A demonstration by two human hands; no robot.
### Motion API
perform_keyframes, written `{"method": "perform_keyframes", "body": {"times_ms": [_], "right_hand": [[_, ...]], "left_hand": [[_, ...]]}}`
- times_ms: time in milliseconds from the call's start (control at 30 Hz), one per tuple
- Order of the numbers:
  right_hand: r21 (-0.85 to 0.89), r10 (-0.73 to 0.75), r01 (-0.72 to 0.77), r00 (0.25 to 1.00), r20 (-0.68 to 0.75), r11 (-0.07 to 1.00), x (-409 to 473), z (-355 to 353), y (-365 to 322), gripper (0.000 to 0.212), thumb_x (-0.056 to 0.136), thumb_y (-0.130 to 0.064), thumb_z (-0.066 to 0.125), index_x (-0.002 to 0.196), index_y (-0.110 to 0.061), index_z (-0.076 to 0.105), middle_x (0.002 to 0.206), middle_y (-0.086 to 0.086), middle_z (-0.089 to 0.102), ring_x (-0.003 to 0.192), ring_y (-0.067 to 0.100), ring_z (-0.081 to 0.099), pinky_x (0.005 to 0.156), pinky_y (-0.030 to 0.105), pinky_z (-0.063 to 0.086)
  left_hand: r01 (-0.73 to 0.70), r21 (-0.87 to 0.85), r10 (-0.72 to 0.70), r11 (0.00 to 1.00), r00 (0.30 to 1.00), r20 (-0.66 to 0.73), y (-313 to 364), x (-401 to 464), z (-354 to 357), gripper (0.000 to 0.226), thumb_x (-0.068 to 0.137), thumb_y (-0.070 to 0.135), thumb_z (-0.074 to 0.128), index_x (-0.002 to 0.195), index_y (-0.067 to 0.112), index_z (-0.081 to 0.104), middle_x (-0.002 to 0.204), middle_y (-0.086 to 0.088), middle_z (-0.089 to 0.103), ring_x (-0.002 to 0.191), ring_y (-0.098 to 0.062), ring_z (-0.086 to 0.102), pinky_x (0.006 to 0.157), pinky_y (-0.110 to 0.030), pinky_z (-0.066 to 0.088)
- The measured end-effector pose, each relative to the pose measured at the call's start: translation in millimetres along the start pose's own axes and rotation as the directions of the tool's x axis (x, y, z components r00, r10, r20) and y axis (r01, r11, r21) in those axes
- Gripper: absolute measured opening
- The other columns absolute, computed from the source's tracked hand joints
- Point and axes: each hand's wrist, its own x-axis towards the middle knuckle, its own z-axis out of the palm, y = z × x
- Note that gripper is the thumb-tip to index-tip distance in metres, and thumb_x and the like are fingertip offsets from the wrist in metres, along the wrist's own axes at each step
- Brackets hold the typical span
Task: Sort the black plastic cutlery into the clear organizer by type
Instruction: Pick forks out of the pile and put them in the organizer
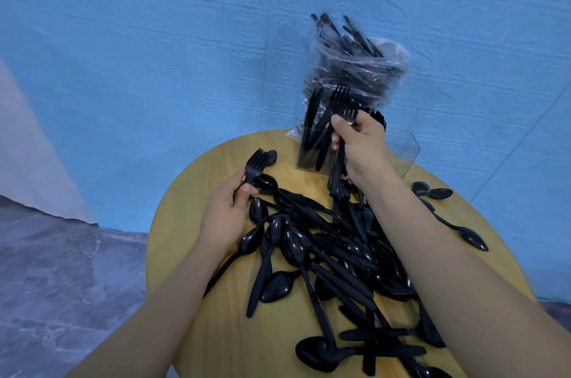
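The left hand (pixel 227 210) is pinching a fork (pixel 254 169) by its neck, tines up, at the left edge of the pile (pixel 324 251) of black cutlery lying on the round bench (pixel 191 300). The right hand (pixel 361 142) is gripping a bunch of forks (pixel 340 99) over the organizer (pixel 312 148), which is holding upright cutlery. A bag (pixel 355 68) of cutlery is standing just behind it.
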Motion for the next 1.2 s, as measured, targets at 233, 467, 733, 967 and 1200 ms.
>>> {"method": "perform_keyframes", "body": {"times_ms": [233,467,733,967,1200], "right_hand": [[0.073,0.16,-0.16,0.987,0.006,0.984,-24.8,-2.4,-5.6,0.013,0.091,0.002,0.056,0.082,-0.008,0.052,0.069,0.002,0.05,0.048,0.006,0.041,0.042,0.016,0.035],[0.025,0.255,-0.259,0.962,0.094,0.966,-64.7,-1.5,-5.6,0.017,0.089,0.004,0.057,0.081,-0.011,0.055,0.071,0.006,0.056,0.044,0.005,0.04,0.039,0.015,0.033],[0.028,0.285,-0.291,0.949,0.132,0.956,-96.5,4.4,-15.9,0.015,0.09,0.001,0.058,0.081,-0.011,0.055,0.075,0.011,0.059,0.039,0.004,0.037,0.036,0.014,0.029],[0.104,0.266,-0.269,0.963,0.043,0.957,-122.3,-3.3,-25.7,0.016,0.088,0.0,0.062,0.075,-0.009,0.056,0.058,0.002,0.049,0.035,0.004,0.035,0.037,0.015,0.03],[0.171,0.276,-0.262,0.959,-0.062,0.95,-142.2,-21.8,-40.2,0.014,0.088,0.001,0.061,0.074,-0.003,0.062,0.046,-0.005,0.053,0.032,0.001,0.042,0.033,0.013,0.033]], "left_hand": [[0.02,-0.007,-0.02,1.0,1.0,-0.004,4.3,-2.0,-1.4,0.038,0.1,0.012,0.04,0.137,0.021,0.044,0.085,0.01,0.06,0.049,0.005,0.045,0.054,-0.004,0.039],[0.031,-0.036,-0.031,0.999,0.999,-0.014,11.5,-2.9,-3.4,0.039,0.1,0.009,0.04,0.138,0.016,0.044,0.085,0.01,0.06,0.046,0.003,0.046,0.053,-0.005,0.038],[-0.064,-0.052,0.066,0.997,0.997,0.043,47.6,-18.3,7.9,0.04,0.099,0.013,0.042,0.137,0.025,0.047,0.087,0.01,0.063,0.053,0.004,0.05,0.06,-0.011,0.044],[0.006,-0.348,0.039,0.937,0.992,0.123,76.8,-61.1,26.9,0.042,0.097,0.007,0.047,0.138,0.019,0.047,0.101,0.001,0.069,0.08,-0.004,0.064,0.074,-0.018,0.053],[0.015,-0.448,0.047,0.894,0.991,0.127,94.6,-82.6,47.0,0.041,0.096,0.008,0.05,0.115,0.043,0.057,0.077,0.007,0.06,0.068,-0.013,0.047,0.065,-0.026,0.043]]}}
